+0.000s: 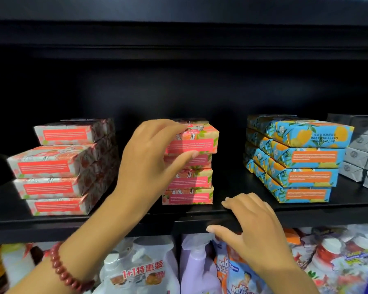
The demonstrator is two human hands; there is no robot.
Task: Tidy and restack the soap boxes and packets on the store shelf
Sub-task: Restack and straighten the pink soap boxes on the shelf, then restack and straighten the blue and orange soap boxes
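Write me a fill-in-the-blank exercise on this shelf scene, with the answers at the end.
1. The left hand grips the top soap box of its stack between fingers and ____.
2. The right hand rests on the front edge of the black shelf, touching ____ of the soap boxes.
3. The blue soap boxes are stacked ____ high at the front.
4. The red bead bracelet sits on the ____ wrist.

Missing words: thumb; none; four; left.

Upside down on the top blue paper-wrapped soap packet with orange fruit print (pixel 302 135) stands "Sulfur Spring Goat's milk soap". A clear plastic twin pack of white bottles (pixel 143 272) reads "1+1特惠装"; an orange-and-blue plastic pouch (pixel 240 274) reads "Mr Muscle". Fine print on the pink floral soap packets (pixel 189 196) is illegible.
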